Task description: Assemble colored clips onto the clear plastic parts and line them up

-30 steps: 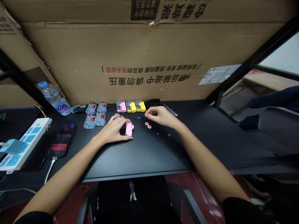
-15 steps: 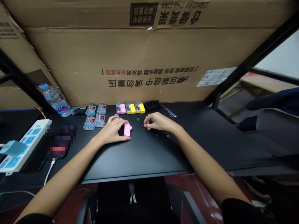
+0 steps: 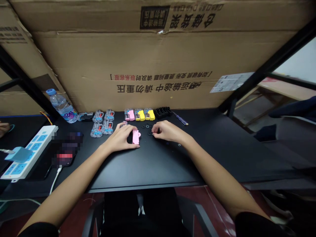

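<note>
Pink casing (image 3: 136,137) just left of frame centre, gripped by half-open left hand (image 3: 121,137), with right hand (image 3: 166,131) nearly closed beside black discs (image 3: 147,126), cannot tell on what, seemingly at a picking-up step calling for a fine pinch.

printed brown cardboard (image 3: 158,54) stands along the back of a black desk (image 3: 234,144), dark red floor (image 3: 213,210) below.

A blue-capped water bottle (image 3: 63,107) near printed cardboard (image 3: 158,52); closer in, a white power strip (image 3: 37,144) beside a dark phone (image 3: 69,148).
</note>
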`<state>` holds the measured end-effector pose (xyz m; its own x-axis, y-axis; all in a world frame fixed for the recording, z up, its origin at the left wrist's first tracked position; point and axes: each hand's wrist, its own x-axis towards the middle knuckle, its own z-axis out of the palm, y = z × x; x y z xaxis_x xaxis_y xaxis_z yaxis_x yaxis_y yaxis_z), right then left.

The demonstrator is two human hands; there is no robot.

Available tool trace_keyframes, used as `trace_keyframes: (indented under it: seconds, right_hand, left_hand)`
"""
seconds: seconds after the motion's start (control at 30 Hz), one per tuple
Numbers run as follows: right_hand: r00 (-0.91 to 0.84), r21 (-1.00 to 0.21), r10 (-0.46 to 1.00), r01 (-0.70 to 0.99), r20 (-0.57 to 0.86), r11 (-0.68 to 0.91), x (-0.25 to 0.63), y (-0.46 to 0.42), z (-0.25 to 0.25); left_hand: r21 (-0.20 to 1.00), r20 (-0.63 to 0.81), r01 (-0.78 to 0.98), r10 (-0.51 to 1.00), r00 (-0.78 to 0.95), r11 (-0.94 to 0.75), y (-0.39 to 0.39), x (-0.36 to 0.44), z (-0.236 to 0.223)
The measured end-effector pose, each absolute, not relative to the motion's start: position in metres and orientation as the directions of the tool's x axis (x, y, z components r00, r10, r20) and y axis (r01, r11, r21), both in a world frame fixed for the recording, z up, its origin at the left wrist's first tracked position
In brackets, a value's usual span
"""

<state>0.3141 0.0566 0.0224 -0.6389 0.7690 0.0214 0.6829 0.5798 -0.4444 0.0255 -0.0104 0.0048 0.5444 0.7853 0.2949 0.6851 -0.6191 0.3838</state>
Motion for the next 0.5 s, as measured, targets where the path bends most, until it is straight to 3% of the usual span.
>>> trace_keyframes:
  seconds: [0.13, 0.23, 0.37, 0.5]
  right_hand:
    - [-0.632, -0.466, 0.774, 0.677, 0.027, 0.569, 0.316, 0.058, 0.023]
    - [-0.609, -0.579, 0.792, 0.637, 0.026, 0.509, 0.313, 0.056, 0.027]
    - [-0.541, -0.820, 0.836, 0.438, 0.087, 0.369, 0.296, 0.045, 0.032]
    - [-0.570, -0.926, 0.812, 0.224, 0.130, 0.305, 0.275, 0.033, 0.023]
  left_hand:
    - [0.389, 0.299, 0.680, 0.783, 0.545, -0.622, -0.011, 0.026, 0.004]
    - [0.396, 0.294, 0.677, 0.784, 0.547, -0.621, -0.011, 0.026, 0.004]
    - [0.397, 0.296, 0.673, 0.781, 0.550, -0.625, -0.012, 0.026, 0.004]
    - [0.394, 0.311, 0.663, 0.771, 0.556, -0.637, -0.011, 0.026, 0.004]
